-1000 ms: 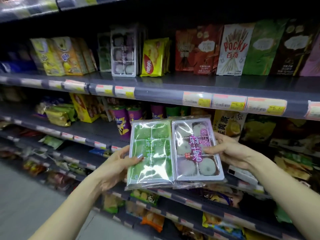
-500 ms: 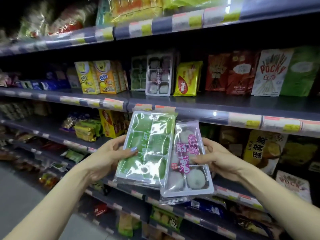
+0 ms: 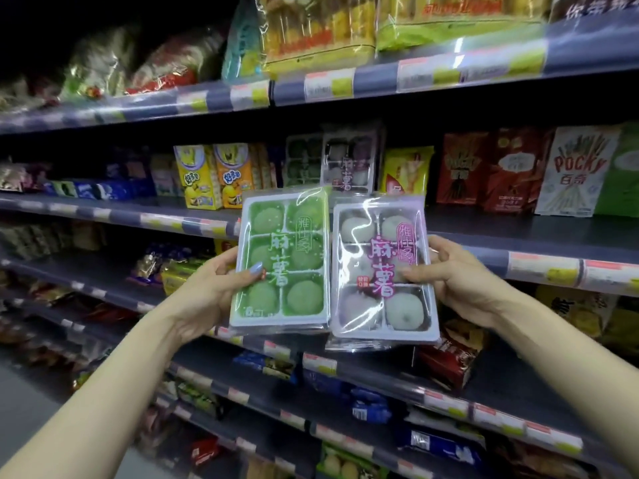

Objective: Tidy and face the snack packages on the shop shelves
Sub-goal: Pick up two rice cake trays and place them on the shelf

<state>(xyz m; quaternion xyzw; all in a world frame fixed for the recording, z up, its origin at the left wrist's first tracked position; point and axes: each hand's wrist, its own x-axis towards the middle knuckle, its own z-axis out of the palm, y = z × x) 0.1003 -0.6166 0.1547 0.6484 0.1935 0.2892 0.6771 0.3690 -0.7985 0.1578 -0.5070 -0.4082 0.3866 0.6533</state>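
Head view: two clear-wrapped six-cell mochi trays are held upright side by side in front of the shelving, labels facing the camera. Green mochi tray (image 3: 281, 261) is gripped at its left edge by the left hand (image 3: 216, 288), thumb with a pale blue nail pressed on the front, other fingers curled behind it. White-and-purple mochi tray with pink lettering (image 3: 382, 271) is gripped at its right edge by the right hand (image 3: 456, 281), thumb laid across the front, other fingers wrapped round the back. Green tray's right edge is seen just beside or slightly over the purple tray's left edge; which one cannot be told. Both trays are raised to the level of the grey middle shelf (image 3: 518, 233), not resting on it. On that shelf, directly behind, matching green and purple mochi trays (image 3: 332, 160) are stood upright, flanked by yellow snack boxes (image 3: 214, 176) on the left and a yellow wafer pack (image 3: 406, 169), then red and white Pocky boxes (image 3: 518, 174), on the right.
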